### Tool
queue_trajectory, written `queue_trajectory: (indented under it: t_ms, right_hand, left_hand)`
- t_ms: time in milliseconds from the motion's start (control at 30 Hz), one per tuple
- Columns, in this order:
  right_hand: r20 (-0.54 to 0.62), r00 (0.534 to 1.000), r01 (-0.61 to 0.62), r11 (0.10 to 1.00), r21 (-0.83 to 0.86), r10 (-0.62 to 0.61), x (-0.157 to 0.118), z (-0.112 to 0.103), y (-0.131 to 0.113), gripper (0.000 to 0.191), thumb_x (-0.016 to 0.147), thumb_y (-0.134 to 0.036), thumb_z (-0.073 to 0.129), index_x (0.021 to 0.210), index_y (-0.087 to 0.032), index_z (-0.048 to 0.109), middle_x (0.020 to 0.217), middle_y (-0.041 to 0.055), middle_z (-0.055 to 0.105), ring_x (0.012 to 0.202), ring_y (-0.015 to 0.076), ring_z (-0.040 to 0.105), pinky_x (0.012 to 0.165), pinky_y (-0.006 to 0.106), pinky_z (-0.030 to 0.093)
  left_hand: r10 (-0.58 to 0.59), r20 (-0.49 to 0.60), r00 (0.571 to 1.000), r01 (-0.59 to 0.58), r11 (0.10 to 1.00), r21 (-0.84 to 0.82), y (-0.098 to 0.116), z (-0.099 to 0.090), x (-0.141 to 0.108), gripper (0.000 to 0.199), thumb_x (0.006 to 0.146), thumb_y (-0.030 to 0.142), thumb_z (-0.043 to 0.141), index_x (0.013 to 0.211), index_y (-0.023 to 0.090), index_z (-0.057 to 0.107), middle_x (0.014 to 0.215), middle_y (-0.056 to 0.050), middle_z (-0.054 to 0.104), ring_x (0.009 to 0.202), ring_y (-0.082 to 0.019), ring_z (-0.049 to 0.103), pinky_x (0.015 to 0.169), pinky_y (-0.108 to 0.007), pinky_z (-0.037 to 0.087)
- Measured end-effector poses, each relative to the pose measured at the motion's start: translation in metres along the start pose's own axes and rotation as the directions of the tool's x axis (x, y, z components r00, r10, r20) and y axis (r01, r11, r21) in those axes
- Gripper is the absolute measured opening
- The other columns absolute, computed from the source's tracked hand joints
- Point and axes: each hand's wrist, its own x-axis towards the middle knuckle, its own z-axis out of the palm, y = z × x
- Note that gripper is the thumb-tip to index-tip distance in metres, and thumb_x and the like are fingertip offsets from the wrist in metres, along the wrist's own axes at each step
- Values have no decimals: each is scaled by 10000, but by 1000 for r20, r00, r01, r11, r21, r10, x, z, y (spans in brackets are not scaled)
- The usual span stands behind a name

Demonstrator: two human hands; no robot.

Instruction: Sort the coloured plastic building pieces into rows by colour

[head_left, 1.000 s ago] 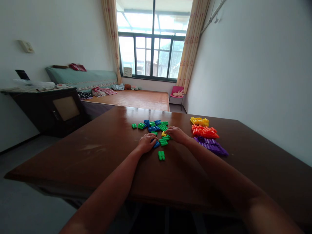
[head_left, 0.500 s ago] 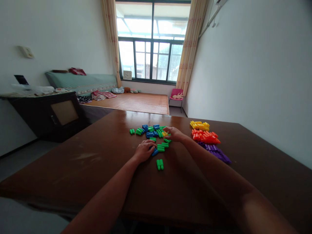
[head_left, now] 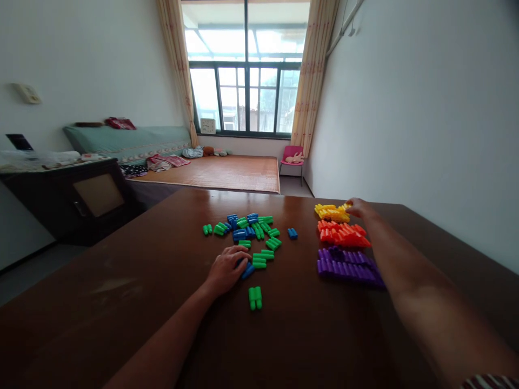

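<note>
My left hand rests on the brown table, fingers loosely spread and palm down, its thumb side against a blue plastic piece. Beyond its fingertips lies a loose mix of green pieces and blue pieces, each like a pair of joined tubes. Over at the right, my right hand pinches a yellow plastic piece at the far end of a yellow pile; the fingers partly hide it. Nearer me are an orange pile and a purple pile, the latter partly behind my right forearm.
A lone blue piece lies between the mix and the piles. One green piece sits closer to me. Past the table are a bed, a pink chair and a dark cabinet at left.
My right hand has moved from the mixed pieces rightward to the yellow pile, carrying a yellow piece. My left hand stays by the same blue piece. The view has shifted slightly.
</note>
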Motion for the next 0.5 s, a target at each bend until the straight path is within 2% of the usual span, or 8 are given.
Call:
queue_trajectory:
  t_ms: [233,333,433,500]
  right_hand:
    - [67,994,77,994,72,-82,10,11,-16,460,683,-184,720,1140,-140,688,1069,117,719,856,193,687,716,250,510]
    - [-40,995,96,993,67,-93,-2,4,-23,439,747,-258,681,1172,-148,671,1107,121,707,898,207,679,771,280,514]
    - [-144,972,195,979,56,-186,-30,-2,-55,359,849,-326,569,1152,-167,678,1075,110,717,917,209,671,825,295,498]
    - [-107,922,381,921,80,-372,-57,0,-92,362,901,-374,498,1148,-181,680,1075,100,718,947,202,662,855,282,481]
  left_hand:
    - [-13,-2,1000,13,1000,-23,-1,1,-1,262,905,361,485,951,302,737,1207,1,656,1129,-213,563,1005,-364,447]
    - [-20,-6,1000,20,1000,-19,0,1,-1,254,906,352,487,952,307,733,1209,14,655,1134,-209,559,1007,-360,445]
    - [-33,0,999,33,999,14,4,1,-1,251,910,337,482,959,311,727,1212,20,653,1138,-214,552,988,-368,453]
    - [-35,2,999,35,999,32,6,1,-1,255,915,328,476,964,310,725,1212,19,651,1134,-219,550,978,-378,456]
